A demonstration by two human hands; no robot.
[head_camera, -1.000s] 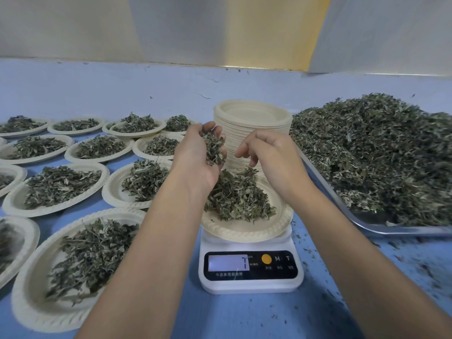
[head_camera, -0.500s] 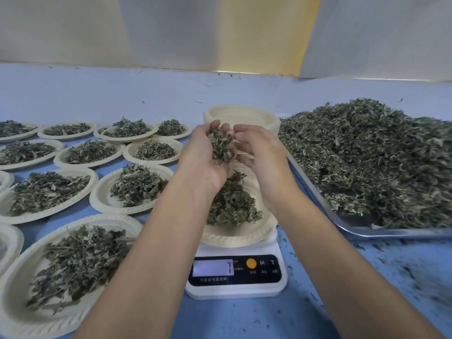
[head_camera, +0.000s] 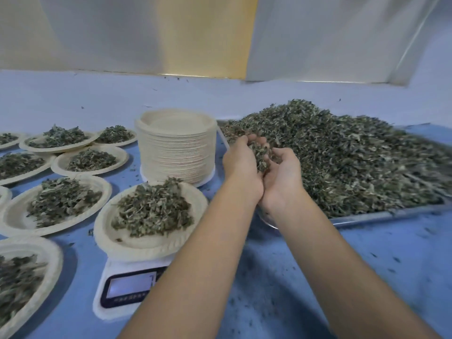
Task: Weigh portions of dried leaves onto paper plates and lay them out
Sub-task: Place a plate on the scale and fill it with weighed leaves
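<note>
Two hands meet over the near-left corner of the leaf heap: your left hand [head_camera: 241, 167] and right hand [head_camera: 285, 178] are cupped side by side, heels touching, fingers curled inward around a small clump of dried leaves [head_camera: 261, 156] held between them. That clump sits just above the big pile [head_camera: 354, 155] heaped on the metal tray [head_camera: 381, 215]. To your left, a paper plate [head_camera: 146, 248] carrying its own portion of leaves [head_camera: 152, 211] rests on the white scale [head_camera: 127, 289], whose display is partly hidden by your left forearm and too blurred to read. Behind it stands a stack of empty plates [head_camera: 176, 148], and filled plates [head_camera: 122, 159] lie spread over the blue table [head_camera: 293, 277] further left.
</note>
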